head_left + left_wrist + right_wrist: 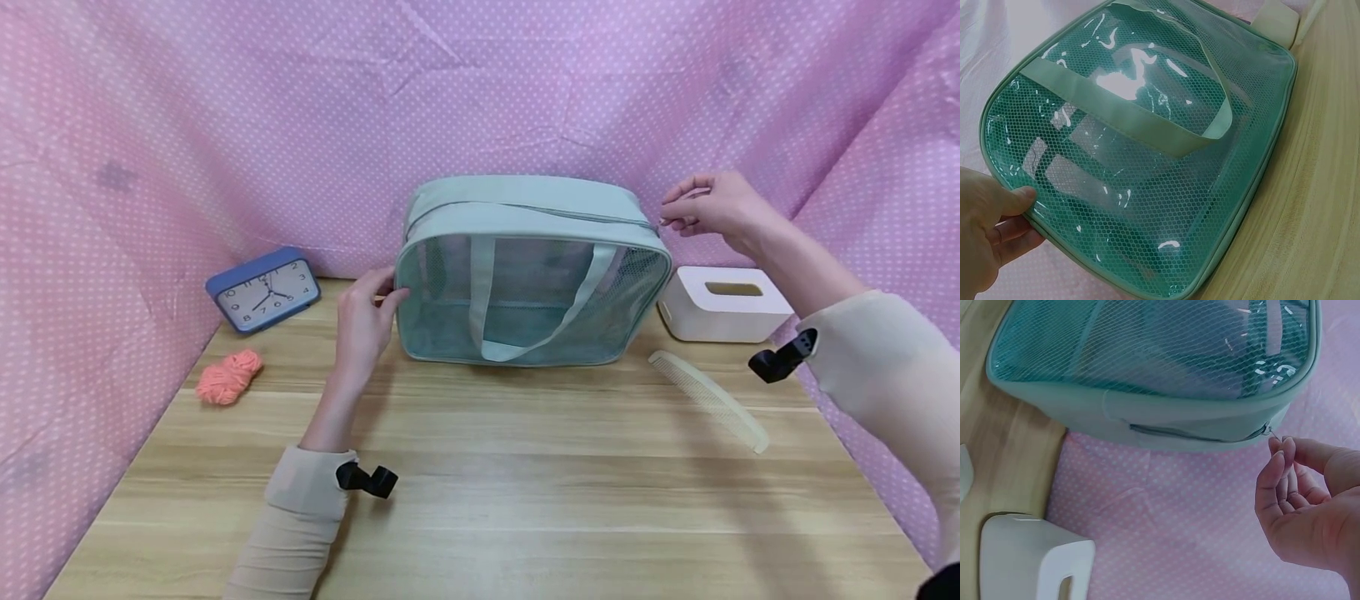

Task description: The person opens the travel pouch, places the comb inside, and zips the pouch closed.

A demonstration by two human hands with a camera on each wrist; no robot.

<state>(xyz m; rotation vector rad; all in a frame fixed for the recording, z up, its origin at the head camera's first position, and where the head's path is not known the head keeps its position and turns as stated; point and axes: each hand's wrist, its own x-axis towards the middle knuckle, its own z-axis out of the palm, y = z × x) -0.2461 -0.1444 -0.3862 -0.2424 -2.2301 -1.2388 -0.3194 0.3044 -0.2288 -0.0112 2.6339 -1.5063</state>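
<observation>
A pale green toiletry bag [525, 217] with clear mesh-patterned sides stands upright at the back of the table, its strap handle [482, 292] hanging down in front. My left hand [363, 321] grips the bag's left edge, thumb on the front face and fingers behind, as the left wrist view shows. At the bag's upper right corner, my right hand [712, 207] pinches the zipper pull [1269, 430] between thumb and fingertips. In the right wrist view a stretch of the zipper [1191, 434] along the side shows as a dark parted line.
A white tissue box [731, 304] stands right of the bag, with a cream comb [708, 400] lying in front of it. On the left are a blue alarm clock [266, 292] and a coral yarn skein [228, 377]. Pink dotted cloth [300, 125] hangs behind the wooden table [510, 483].
</observation>
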